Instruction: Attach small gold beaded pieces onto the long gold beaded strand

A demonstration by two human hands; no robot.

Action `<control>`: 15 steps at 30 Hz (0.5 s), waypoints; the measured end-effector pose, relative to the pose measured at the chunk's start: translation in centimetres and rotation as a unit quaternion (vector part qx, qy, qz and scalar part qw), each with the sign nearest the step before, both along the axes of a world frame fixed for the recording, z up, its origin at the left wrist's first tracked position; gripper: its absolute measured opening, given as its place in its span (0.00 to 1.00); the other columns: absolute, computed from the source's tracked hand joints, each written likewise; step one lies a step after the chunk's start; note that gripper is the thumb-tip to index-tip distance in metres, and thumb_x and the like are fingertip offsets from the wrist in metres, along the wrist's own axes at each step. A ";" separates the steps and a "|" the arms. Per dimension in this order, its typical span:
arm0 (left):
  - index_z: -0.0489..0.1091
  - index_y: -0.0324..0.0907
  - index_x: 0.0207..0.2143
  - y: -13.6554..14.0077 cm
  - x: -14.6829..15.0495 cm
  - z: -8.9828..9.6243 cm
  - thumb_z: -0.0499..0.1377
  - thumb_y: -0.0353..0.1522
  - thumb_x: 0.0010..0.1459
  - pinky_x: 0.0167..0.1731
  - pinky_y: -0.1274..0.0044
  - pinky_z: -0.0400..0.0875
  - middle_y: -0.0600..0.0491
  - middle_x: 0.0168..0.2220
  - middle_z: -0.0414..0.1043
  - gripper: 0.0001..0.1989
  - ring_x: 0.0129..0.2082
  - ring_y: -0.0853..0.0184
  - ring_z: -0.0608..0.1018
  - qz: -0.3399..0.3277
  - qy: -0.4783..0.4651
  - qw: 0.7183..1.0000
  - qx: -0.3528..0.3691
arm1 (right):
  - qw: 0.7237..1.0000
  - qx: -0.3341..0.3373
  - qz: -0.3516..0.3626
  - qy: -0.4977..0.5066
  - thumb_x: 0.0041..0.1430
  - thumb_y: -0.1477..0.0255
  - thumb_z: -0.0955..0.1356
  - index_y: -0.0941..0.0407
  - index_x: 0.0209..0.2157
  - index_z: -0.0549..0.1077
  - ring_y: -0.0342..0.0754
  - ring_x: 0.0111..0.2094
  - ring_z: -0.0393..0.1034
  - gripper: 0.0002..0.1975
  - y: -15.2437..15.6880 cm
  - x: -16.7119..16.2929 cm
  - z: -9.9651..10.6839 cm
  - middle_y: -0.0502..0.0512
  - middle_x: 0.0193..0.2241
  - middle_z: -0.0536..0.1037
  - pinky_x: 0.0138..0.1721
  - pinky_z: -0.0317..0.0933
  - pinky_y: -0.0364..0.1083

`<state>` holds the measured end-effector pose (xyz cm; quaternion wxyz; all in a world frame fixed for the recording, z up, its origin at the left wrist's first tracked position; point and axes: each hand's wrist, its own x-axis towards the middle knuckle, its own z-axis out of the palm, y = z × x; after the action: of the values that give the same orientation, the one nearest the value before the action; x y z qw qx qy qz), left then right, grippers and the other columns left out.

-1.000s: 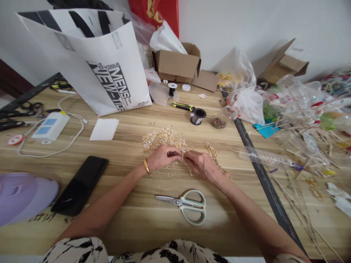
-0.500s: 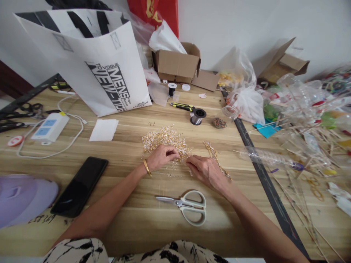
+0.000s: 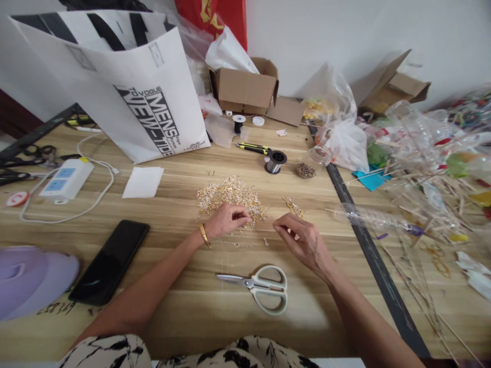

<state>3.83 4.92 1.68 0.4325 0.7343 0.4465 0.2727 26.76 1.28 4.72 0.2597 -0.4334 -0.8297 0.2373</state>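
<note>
A loose pile of small gold and clear beads (image 3: 226, 193) lies on the wooden table. My left hand (image 3: 229, 219), with a gold bangle at the wrist, rests at the pile's near edge. Its thumb and fingertips are pinched together; whatever they hold is too small to name. To the right of the pile my right hand (image 3: 297, 236) is raised a little, its fingers also pinched, and what is between them cannot be made out. Beyond it lies a small cluster of gold pieces (image 3: 293, 205), partly hidden. A thin chain (image 3: 236, 244) lies below my left hand. Scissors (image 3: 264, 288) lie nearer me.
A black phone (image 3: 110, 261) and a white power strip (image 3: 66, 180) are on the left, below a large white bag (image 3: 153, 97). Behind the beads stand a wire spool (image 3: 275, 161), a yellow-black cutter (image 3: 252, 148) and a jar (image 3: 311, 162). Plastic bottles and sticks crowd the right.
My right hand has moved right, away from my left hand, covering part of the gold cluster. A tiny piece on the table between the hands now shows. My left hand stays put.
</note>
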 end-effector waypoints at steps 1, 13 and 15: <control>0.73 0.36 0.26 -0.1 0.1 0.1 0.58 0.32 0.53 0.26 0.82 0.64 0.53 0.22 0.73 0.08 0.23 0.73 0.71 -0.007 -0.001 1.000 -0.004 | 1.000 -0.002 -0.004 0.029 0.63 0.73 0.61 0.56 0.34 0.70 0.44 0.30 0.68 0.07 -0.1 -0.2 0.1 0.54 0.30 0.73 0.30 0.61 0.42; 0.74 0.36 0.29 -0.4 0.4 0.4 0.57 0.34 0.55 0.29 0.82 0.64 0.53 0.25 0.74 0.10 0.26 0.72 0.73 -0.092 -0.009 0.996 -0.004 | 0.956 -0.192 0.081 0.205 0.64 0.70 0.61 0.58 0.33 0.69 0.43 0.31 0.67 0.09 -1.9 -3.5 1.0 0.55 0.31 0.74 0.30 0.62 0.42; 0.74 0.37 0.31 -0.3 0.4 0.3 0.58 0.34 0.55 0.29 0.81 0.64 0.54 0.25 0.74 0.09 0.26 0.72 0.72 -0.087 -0.007 0.996 0.002 | 0.962 -0.189 0.061 0.187 0.63 0.69 0.62 0.58 0.31 0.68 0.41 0.27 0.63 0.09 -1.8 -3.4 1.1 0.52 0.26 0.71 0.27 0.59 0.40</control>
<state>4.21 4.58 1.99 0.4560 0.7696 0.3769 0.2403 23.33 -0.48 5.77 0.3085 -0.3710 -0.7312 0.4822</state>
